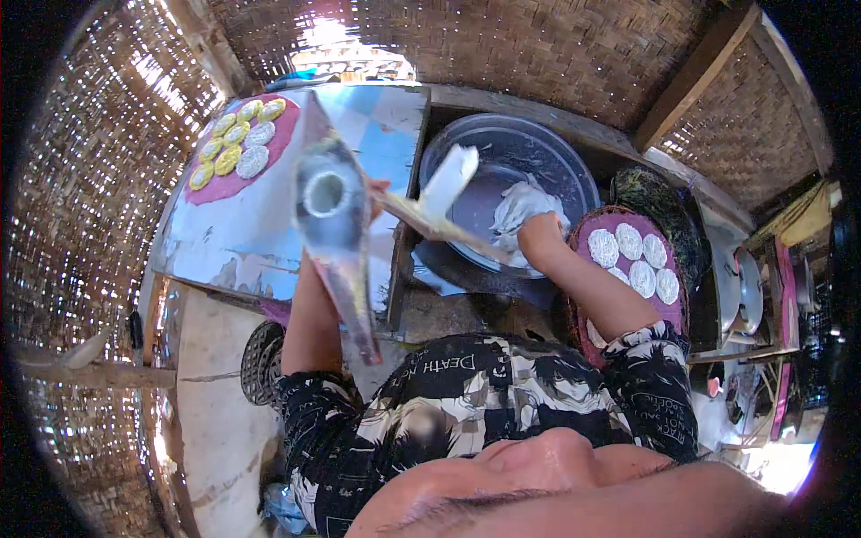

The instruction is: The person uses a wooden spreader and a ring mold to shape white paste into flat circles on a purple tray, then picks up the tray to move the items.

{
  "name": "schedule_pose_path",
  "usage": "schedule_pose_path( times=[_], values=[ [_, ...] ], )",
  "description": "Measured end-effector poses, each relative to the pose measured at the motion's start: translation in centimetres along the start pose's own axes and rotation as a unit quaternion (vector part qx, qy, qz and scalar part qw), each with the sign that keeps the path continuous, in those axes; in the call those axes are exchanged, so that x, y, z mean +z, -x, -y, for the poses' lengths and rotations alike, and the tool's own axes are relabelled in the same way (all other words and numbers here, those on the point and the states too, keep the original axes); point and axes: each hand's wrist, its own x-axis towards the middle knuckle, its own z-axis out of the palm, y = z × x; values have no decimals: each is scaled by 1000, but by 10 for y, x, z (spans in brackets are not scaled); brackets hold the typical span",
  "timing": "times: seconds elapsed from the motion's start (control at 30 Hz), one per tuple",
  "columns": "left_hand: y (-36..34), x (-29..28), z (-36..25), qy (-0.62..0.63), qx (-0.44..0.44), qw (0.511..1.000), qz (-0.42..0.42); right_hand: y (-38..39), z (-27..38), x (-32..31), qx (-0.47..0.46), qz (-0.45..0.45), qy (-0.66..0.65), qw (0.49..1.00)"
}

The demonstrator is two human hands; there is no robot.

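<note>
My left hand, mostly hidden behind it, holds up a wooden press. This press has a long board with a round hole and a wooden arm sticking out to the right. On that arm stands a block with a white-coated end. Down in a wide grey basin, my right hand is closed on a lump of white dough. Its fingers are largely covered by the dough.
On the left, a table bears a pink cloth with yellow and white lacy rounds. Right of the basin, a pink-lined basket holds several white rounds. A dark bundle sits beyond it. Woven walls stand close around.
</note>
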Motion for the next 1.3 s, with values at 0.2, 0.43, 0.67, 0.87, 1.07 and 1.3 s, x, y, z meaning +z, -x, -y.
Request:
schedule_pose_path(
  times=[0.2, 0.43, 0.67, 0.87, 1.07, 1.3],
  values=[
    [0, 33, 12, 124, -182, 975, -38, 11, -47, -7, -30, -84, -56, 994],
    [7, 20, 8, -95, -95, 981, 142, 37, -62, -35, -13, -105, -15, 994],
    [1, 25, -2, -35, -162, 972, 165, 9, -60, 27, -26, -108, -49, 993],
    [8, 26, 14, 113, -130, 974, 150, 4, -65, 34, 23, -45, -100, 994],
    [1, 40, -4, -93, -141, 979, 117, 12, -88, 12, 57, 59, -155, 985],
    [9, 38, -4, -118, -80, 989, 37, 53, -132, -24, 69, 32, -306, 949]
  ],
)
